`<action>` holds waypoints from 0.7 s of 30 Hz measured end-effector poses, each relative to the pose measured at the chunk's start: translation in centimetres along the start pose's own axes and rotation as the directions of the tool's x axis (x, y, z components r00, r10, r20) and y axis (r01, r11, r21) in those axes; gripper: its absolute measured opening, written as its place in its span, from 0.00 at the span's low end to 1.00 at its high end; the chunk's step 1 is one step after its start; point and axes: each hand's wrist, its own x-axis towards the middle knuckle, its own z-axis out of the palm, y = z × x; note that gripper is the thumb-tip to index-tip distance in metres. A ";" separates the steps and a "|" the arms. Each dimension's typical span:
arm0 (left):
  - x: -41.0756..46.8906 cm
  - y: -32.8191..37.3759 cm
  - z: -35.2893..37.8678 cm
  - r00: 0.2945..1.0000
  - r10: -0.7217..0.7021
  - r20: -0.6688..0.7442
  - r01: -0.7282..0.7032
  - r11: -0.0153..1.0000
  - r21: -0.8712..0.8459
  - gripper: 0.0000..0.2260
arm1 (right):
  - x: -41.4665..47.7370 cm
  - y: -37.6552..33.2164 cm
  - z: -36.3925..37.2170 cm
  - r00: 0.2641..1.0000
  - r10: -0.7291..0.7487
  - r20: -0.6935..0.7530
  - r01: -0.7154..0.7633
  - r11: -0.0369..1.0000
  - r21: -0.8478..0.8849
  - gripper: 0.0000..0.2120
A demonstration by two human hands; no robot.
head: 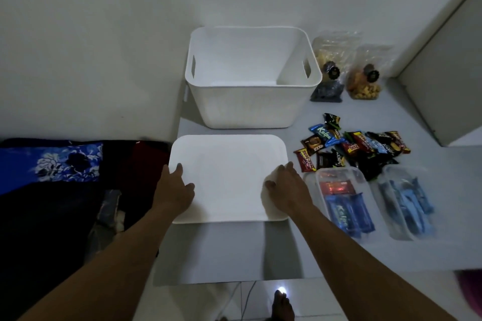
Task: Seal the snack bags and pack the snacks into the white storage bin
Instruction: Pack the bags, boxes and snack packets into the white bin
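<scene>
Head view: gripping the white lid by its side edges with left hand and right hand, just in front of the open white storage bin (snack bags to its right), best set down level, clear of the wrapped snacks.

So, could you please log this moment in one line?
left hand, right hand: hold lid | bin: open, empty | snacks: outside

- A home, seemingly a bedroom: blue floral cloth lies heaped beside the white desk.
- Plain walls, tiled floor, a bare foot.
</scene>
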 end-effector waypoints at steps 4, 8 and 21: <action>-0.4 0.0 -0.5 1.000 0.006 0.012 -0.007 0.998 0.056 0.30 | -0.6 -0.2 -1.0 1.000 -0.014 0.011 0.014 1.000 -0.001 0.26; -1.5 1.5 -1.7 0.997 0.073 0.003 -0.073 0.995 0.064 0.27 | -2.0 -0.9 -3.0 0.998 -0.051 -0.029 0.053 0.997 0.048 0.24; -8.8 13.2 -1.7 0.902 0.431 0.043 -0.427 0.902 -0.067 0.23 | -8.1 3.5 -11.7 0.962 0.007 -0.271 0.036 0.988 0.153 0.12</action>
